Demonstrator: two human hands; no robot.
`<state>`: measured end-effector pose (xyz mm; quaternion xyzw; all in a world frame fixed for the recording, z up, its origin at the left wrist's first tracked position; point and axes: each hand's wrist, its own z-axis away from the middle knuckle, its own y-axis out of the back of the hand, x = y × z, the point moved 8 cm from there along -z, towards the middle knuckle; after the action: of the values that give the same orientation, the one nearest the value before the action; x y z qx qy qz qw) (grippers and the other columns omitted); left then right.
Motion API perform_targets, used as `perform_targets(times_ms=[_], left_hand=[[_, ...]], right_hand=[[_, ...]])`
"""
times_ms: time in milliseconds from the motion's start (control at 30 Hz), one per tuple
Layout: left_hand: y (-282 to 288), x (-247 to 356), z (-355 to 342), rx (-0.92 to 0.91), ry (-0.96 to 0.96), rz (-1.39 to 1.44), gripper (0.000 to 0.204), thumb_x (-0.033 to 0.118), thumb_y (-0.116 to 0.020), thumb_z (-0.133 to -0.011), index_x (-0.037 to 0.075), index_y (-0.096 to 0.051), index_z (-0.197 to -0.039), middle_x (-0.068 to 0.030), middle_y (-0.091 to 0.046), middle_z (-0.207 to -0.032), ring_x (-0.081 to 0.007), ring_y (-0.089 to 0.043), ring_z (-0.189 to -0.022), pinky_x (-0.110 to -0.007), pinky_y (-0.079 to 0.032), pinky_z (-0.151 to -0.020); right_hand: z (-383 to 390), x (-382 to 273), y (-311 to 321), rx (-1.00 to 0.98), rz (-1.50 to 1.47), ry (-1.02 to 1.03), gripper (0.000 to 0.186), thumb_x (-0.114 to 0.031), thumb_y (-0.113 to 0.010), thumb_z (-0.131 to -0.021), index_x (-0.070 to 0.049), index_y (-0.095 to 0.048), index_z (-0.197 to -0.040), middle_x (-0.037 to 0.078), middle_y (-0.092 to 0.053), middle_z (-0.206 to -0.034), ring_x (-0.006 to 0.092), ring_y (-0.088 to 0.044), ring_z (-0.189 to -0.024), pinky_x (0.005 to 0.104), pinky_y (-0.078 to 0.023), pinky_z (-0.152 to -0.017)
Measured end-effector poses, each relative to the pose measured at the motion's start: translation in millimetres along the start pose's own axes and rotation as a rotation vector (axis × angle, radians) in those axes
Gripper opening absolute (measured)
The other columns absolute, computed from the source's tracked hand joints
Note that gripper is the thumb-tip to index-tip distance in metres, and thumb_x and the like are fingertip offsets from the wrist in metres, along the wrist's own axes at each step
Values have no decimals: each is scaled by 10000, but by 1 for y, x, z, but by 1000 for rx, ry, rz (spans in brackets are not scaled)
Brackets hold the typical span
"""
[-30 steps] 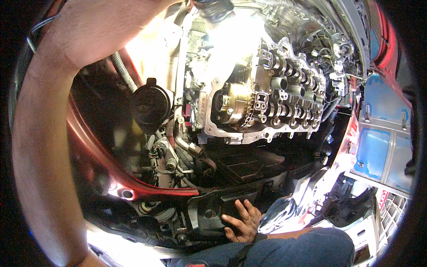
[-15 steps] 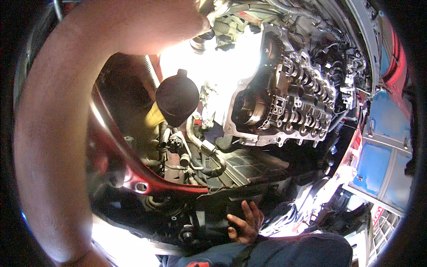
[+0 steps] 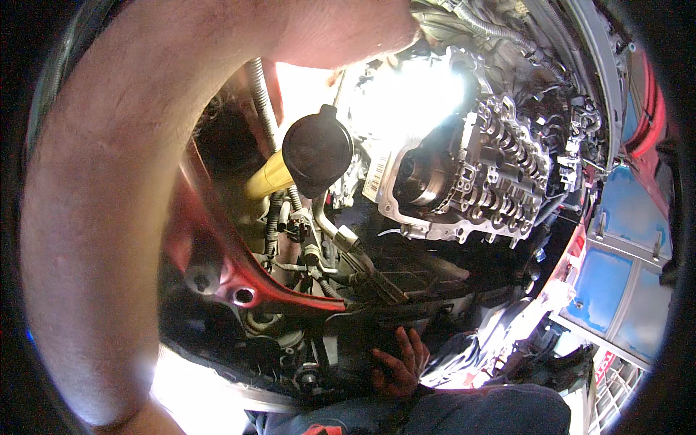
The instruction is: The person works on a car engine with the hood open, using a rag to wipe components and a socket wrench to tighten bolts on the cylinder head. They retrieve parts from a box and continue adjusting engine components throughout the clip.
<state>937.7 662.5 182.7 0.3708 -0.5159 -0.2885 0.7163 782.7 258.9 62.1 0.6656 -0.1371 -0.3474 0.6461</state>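
Observation:
My left arm reaches up along the left side and over the engine bay. At its end, my left hand (image 3: 380,32) is cut off by the top edge and its fingers are hidden. A glaring patch of light lies just below and right of it; any lamp in the hand does not show. To the right sits an uncovered engine cylinder head (image 3: 500,170), its camshafts bare and a round metal sprocket (image 3: 423,179) at its left end. Low in the middle, my right hand (image 3: 402,362) rests with spread fingers against a dark panel at the bay's edge, holding nothing.
A black round cap (image 3: 317,152) with a small tab sits on a yellow neck (image 3: 270,176) below my left arm. A red body edge (image 3: 239,254) curves along the left. Hoses and wiring (image 3: 312,254) fill the gap. Blue cabinet panels (image 3: 598,279) stand at the right.
My left hand has moved right along the top, and the bright patch has shifted right with it. The view has shifted slightly. My right hand stays in place.

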Motion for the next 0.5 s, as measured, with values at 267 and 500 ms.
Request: perform_targets(times_ms=[267, 500], left_hand=[[6, 5, 1, 97, -20, -7, 361, 241, -488, -962, -75, -662, -971, -177, -674, -806, -243, -679, -771, -384, -543, -788], [11, 4, 1, -42, 81, 26, 348, 244, -512, -947, -61, -676, -913, -153, -656, -729, -203, -658, -682, -373, -544, -699]], right_hand=[[4, 2, -1, -7, -22, -27, 326, -422, -592, -878, -211, -708, -1096, 205, -504, -1420, 424, -452, -1298, 515, -355, -999], [0, 2, 0, -42, -18, 13, 349, -401, -599, -878, -205, -685, -1153, 206, -470, -1450, 417, -412, -1338, 500, -334, -1032]])
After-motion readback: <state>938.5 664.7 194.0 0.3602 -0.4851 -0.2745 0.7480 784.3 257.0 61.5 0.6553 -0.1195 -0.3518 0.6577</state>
